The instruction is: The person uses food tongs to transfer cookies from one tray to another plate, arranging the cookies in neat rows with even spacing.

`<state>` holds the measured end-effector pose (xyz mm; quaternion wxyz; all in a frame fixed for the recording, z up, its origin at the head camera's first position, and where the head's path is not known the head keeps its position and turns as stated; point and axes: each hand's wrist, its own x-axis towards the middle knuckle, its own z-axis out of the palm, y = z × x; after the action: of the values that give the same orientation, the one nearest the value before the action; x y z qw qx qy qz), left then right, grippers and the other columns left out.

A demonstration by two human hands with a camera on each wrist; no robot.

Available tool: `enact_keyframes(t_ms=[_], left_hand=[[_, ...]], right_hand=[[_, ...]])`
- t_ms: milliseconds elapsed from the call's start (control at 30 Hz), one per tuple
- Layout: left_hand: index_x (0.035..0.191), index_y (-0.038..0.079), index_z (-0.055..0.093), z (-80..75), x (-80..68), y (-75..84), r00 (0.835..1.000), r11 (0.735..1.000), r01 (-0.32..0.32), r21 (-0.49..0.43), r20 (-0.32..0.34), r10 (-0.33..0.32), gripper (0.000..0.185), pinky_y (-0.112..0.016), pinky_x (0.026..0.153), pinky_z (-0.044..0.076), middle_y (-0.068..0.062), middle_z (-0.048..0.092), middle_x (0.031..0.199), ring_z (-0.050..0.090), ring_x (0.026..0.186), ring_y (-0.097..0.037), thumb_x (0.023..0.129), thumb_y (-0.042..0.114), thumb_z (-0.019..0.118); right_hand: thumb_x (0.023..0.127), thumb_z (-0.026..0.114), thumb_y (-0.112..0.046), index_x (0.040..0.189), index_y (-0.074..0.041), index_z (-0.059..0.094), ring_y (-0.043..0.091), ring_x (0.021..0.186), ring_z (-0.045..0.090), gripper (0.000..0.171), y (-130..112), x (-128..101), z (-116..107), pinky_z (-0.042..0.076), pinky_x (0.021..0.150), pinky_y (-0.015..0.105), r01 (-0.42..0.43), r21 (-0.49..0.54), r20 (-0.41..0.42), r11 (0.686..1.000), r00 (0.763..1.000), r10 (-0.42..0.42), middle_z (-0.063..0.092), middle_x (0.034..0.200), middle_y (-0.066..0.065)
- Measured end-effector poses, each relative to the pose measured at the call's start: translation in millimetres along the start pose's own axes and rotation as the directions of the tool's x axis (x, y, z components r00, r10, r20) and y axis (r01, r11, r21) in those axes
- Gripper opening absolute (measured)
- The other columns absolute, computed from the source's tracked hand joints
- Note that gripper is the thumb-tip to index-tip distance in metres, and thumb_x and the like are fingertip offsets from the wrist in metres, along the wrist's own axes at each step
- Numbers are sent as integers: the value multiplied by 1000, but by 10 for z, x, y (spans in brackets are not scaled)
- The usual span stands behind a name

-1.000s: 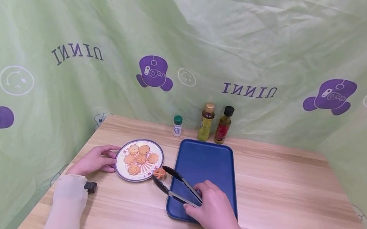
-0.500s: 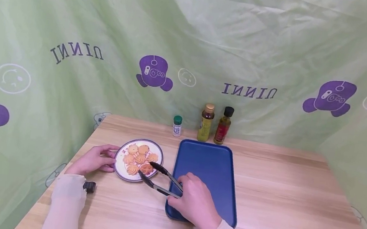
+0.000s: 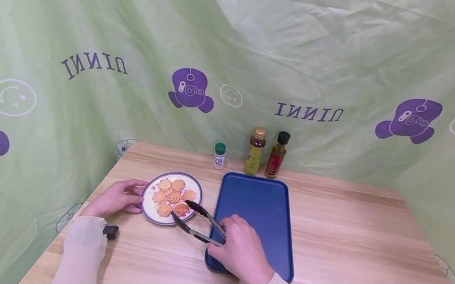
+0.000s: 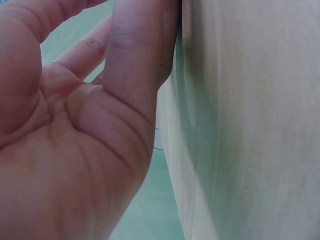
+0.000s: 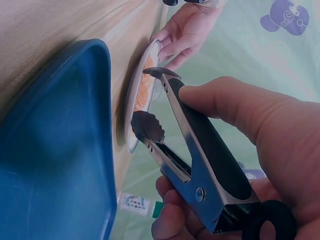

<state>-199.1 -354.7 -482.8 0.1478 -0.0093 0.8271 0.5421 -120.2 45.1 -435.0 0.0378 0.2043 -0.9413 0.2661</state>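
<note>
Right hand: the right hand [image 3: 241,253] is being wrapped around the handles of the metal tongs [image 3: 198,224], grasping them.
Tongs: the tips are being held over the near edge of the plate [image 3: 148,213], astride a piped cookie [image 3: 181,209]; whether it is being pinched cannot be told.
Left hand: the left hand [image 3: 115,198] is being rested with relaxed fingers against the plate's rim, gripping nothing.
Tray: the blue tray [image 3: 269,215] is lying just beside the plate.
Advice: the arms are best being closed gently, so the cookie is not being crushed.
</note>
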Motion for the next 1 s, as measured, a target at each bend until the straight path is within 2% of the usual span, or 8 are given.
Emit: enact_keyframes(t_ms=[300, 567, 733, 1000], left_hand=[[167, -9, 39, 0, 0, 6, 1000, 1000, 0, -12, 7, 0, 67, -36, 86, 76, -27, 62, 130, 80, 93, -19, 107, -3, 68], [167, -7, 41, -8, 12, -8, 1000, 1000, 17, -8, -3, -17, 66, -36, 87, 76, -25, 62, 130, 80, 93, -19, 107, -2, 68], [167, -7, 40, -26, 9, 1, 1000, 1000, 17, 0, -10, -17, 65, -36, 86, 76, -28, 62, 130, 80, 93, -19, 108, -2, 67], [167, -6, 40, -1, 19, -2, 1000, 1000, 19, 5, -1, -19, 66, -37, 85, 77, -27, 64, 130, 80, 92, -19, 108, -2, 68]], right_hand=[[79, 98, -31, 115, -5, 80, 14, 80, 54, 48, 146, -74, -6, 46, 62, 27, -95, 85, 2, 992, 995, 96, 65, 92, -2], [77, 99, -32, 116, -7, 81, 12, 79, 55, 49, 395, -205, -149, 47, 64, 26, -172, 106, -106, 979, 977, 183, 68, 95, -2], [82, 95, -29, 120, -3, 80, 17, 82, 59, 48, 676, -204, -331, 52, 70, 28, -258, 135, -165, 957, 946, 279, 68, 97, 4], [91, 89, -36, 129, 0, 76, 30, 93, 64, 54, 1200, -292, -677, 51, 76, 33, -394, 162, -242, 905, 873, 424, 69, 107, 16]])
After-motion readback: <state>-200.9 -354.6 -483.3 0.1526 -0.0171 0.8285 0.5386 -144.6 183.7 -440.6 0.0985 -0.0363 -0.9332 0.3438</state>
